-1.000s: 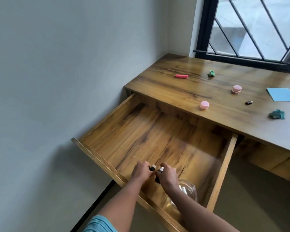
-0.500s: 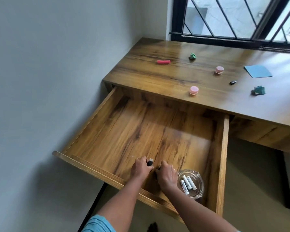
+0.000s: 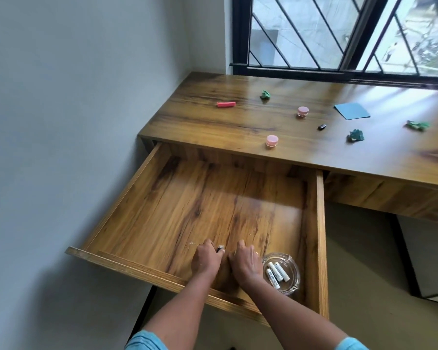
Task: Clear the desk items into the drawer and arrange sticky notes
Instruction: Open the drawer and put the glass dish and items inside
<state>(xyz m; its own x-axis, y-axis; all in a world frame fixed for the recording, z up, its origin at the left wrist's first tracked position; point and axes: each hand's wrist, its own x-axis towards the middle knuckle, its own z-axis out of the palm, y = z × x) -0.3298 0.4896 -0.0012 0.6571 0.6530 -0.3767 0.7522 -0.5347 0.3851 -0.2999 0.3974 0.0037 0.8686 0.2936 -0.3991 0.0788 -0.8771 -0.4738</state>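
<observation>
Drawer (image 3: pixel 320 236) stands open, so far storing only a glass dish (image 3: pixel 292 286) of white sticks (image 3: pixel 276 273); left hand (image 3: pixel 205 260) fingers pinch a small black piece (image 3: pixel 221 247) inside it, right hand (image 3: pixel 245 264) fingers are curled with any contents hidden, and pink jars (image 3: pixel 272 141) and a sticky note (image 3: pixel 352 111) lie uncleared on the far counter (image 3: pixel 213 127).

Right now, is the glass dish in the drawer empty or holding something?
Holding something: the glass dish in the drawer has three white cylinders lying inside it.
</observation>
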